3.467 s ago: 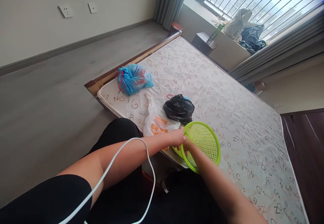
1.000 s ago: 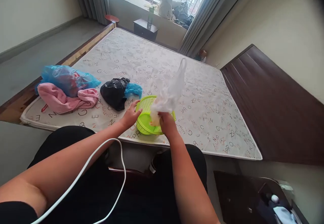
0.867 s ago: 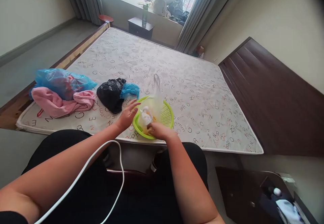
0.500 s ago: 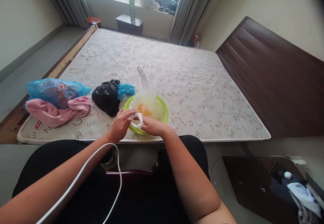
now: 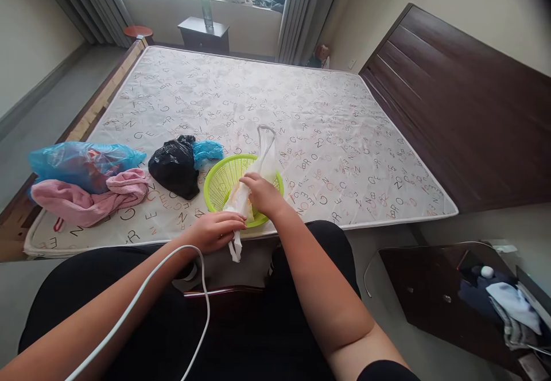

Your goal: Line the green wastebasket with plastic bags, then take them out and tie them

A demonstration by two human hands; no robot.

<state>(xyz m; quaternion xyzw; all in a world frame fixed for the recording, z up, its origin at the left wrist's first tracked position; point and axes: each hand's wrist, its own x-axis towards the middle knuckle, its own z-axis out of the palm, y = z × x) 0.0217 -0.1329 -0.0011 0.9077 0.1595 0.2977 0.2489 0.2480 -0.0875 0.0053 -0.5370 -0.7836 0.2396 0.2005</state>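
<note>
Head view is showing a thin white plastic carrier bag with orange print (image 5: 238, 198) being drawn out into a narrow length across a lime-green round mesh basket (image 5: 215, 183), whereas half a second ago it was puffing up inside the basket with a handle loop between both hands. For the work in hand, that change is suggesting that the bag is being gathered and straightened rather than filled. The left hand (image 5: 216, 230) is grasping the bag's near end just outside the rim, a twisted tip hanging below the fingers; the right hand (image 5: 263, 194) is pinching the bag's middle above the basket, while the far handle is sticking up beyond. The basket is resting near the close edge of a white letter-printed mattress (image 5: 301, 117) and is holding part of the bag; whether anything is lying inside the bag, I cannot tell. Leftward, a crumpled black plastic bag (image 5: 175, 166) is hiding its contents, with a thin blue plastic bag (image 5: 208, 151) poking out beside it. Farther left, a translucent blue plastic bag (image 5: 86, 163) is letting something reddish show through, and a folded pink plush cloth (image 5: 86, 203) is lying in front.
</note>
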